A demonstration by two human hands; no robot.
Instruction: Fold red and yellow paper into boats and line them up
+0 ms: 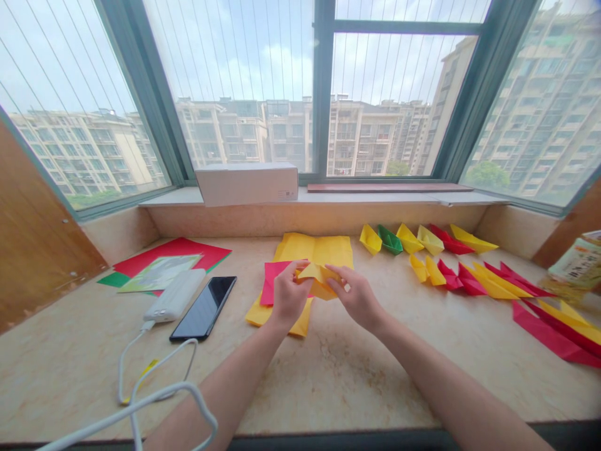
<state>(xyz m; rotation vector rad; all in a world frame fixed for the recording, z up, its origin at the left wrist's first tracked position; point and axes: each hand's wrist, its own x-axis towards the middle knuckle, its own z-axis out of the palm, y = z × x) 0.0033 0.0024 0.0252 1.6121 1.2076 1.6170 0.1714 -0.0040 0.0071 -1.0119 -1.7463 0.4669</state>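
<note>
Between my two hands is a small piece of folded yellow paper (320, 283), held up above the counter. My left hand (290, 293) pinches its left side, thumb on the near face. On the opposite side, the fingers and thumb of my right hand (355, 292) grip the other edge. Behind the folded piece lies a larger creased yellow sheet (314, 248). A pink-red paper (271, 283) sits partly under my left hand, on top of more yellow paper (259, 314). The underside of the held piece is hidden.
Several folded paper boats (406, 238) in yellow, green and red stand on the right. To the left are a black phone (203, 308), a white power bank (174, 295) with a white cable (162, 389), and red sheets (162, 252). A white box (247, 184) rests on the windowsill.
</note>
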